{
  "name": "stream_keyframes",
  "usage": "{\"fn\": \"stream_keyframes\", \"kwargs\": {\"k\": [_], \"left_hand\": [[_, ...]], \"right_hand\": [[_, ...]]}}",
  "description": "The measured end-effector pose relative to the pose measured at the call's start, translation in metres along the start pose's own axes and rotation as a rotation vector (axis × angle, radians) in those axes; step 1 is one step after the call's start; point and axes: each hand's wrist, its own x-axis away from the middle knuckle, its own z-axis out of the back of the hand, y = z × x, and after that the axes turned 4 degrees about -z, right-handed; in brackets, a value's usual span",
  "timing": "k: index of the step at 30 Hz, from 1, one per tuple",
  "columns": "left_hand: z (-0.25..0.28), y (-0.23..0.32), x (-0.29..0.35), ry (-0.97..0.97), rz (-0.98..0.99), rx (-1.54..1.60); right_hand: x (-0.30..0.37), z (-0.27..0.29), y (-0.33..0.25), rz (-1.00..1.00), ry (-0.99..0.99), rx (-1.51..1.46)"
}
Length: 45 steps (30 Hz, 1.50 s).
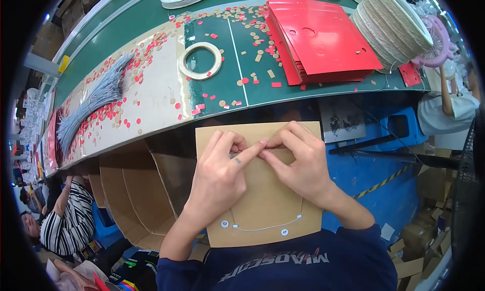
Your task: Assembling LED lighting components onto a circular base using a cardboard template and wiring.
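A flat brown cardboard piece (pixel 265 200) rests against my body in front of the bench. Near its upper edge, my left hand (pixel 220 167) and my right hand (pixel 300 162) meet with their fingertips pinched together. What they pinch is small and hidden by the fingers. Across the lower part of the cardboard runs a thin white cord (pixel 268 230), its two ends fixed at small white fittings. One white round button (pixel 225 224) lies left of the cord, and another white button (pixel 284 232) is just below it.
On the green bench (pixel 230 53) are a tape roll (pixel 200 61), a bundle of grey ties (pixel 96 101), stacked red sheets (pixel 323 38), a cord spool (pixel 391 28) and scattered paper bits. An open carton (pixel 134 190) stands below left. Other people sit at both sides.
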Motion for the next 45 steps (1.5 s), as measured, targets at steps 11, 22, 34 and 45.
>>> {"fn": "stream_keyframes", "kwargs": {"k": [11,22,34,45], "left_hand": [[-0.002,-0.002,-0.001,0.037,0.029,0.044],[-0.002,-0.004,-0.004,0.009,0.078,0.096],[0.003,0.002,-0.002,-0.027,0.057,0.108],[0.008,-0.008,-0.001,0.124,0.199,0.171]], "right_hand": [[-0.004,0.001,0.005,-0.112,-0.010,-0.160],[-0.055,0.023,0.030,0.172,-0.057,0.136],[-0.085,0.024,0.037,-0.357,-0.827,-0.281],[-0.020,0.046,0.015,0.231,-0.154,0.129]]}}
